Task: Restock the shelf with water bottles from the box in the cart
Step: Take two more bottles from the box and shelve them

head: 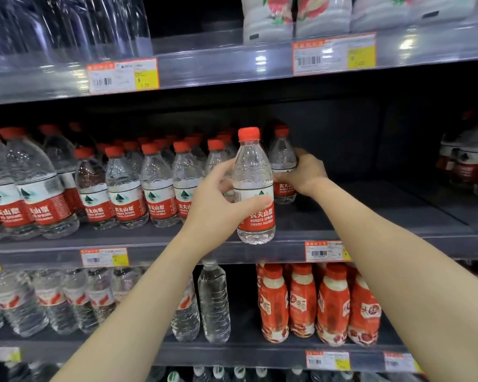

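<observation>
Both hands are busy, one bottle each. The left hand has its fingers and thumb curled round the label of the front bottle. That bottle is upright, cap up, w/ its base level w/ the front lip of the middle shelf. It looks held clear of the lip, not set down.

The right hand reaches further in and grips the rear bottle round its middle. That one is upright at the right end of the row of bottles. Its base is at or just above the shelf, can't tell if it touches.

Step in hand, as I read it: seat the rear bottle, then the front one ahead of it.

How to do it well:
- Set the rear bottle flat before letting go. A tilted base on a tall, light bottle probably means a wobble into its neighbours.
- Keep it tight beside the row, no slot left between, and in line front to back.
- Let go by opening the fingers sideways and pull the right arm straight back, since the front bottle sits just beside that wrist.
- Bring the front bottle in low over the lip, label facing out like the others, in line above the price tag.
- Don't sweep the left elbow, the red drink bottles on the shelf below stand near the arms.

Bare shelf shows right of the row, so I'd guess plenty of restocking remains.
</observation>
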A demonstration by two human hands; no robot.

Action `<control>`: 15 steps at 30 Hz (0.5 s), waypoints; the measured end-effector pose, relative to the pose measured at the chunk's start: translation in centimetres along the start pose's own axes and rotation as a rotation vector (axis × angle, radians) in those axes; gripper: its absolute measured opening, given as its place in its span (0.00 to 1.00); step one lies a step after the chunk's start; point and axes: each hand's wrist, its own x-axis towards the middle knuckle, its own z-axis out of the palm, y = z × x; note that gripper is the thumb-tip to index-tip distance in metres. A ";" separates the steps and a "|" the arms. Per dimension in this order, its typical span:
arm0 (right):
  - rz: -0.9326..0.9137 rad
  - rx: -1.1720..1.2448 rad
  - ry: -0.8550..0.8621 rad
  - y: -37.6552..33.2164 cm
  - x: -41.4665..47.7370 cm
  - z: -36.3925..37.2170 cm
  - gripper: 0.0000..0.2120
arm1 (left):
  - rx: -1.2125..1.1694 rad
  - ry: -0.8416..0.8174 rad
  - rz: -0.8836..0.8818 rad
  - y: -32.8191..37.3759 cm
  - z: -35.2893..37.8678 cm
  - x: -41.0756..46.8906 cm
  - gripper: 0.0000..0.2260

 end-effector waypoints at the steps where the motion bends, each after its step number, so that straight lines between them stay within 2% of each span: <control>1: 0.006 0.003 -0.006 0.0 0.1 0.1 0.36 | -0.006 -0.005 -0.004 0.0 0.1 0.0 0.33; 8: 0.049 0.014 0.004 0.2 -0.3 0.6 0.35 | -0.032 -0.029 0.000 0.1 0.7 0.1 0.36; 11: 0.096 -0.006 -0.016 -0.1 -0.7 0.4 0.40 | -0.039 -0.034 -0.002 0.6 0.9 0.2 0.35; 13: 0.197 -0.043 -0.003 -0.7 -1.2 -0.4 0.43 | -0.044 -0.038 -0.001 0.8 1.1 0.3 0.35; 15: 0.271 -0.112 0.034 -1.2 -2.0 -1.8 0.37 | -0.049 -0.041 0.007 0.8 1.3 0.5 0.36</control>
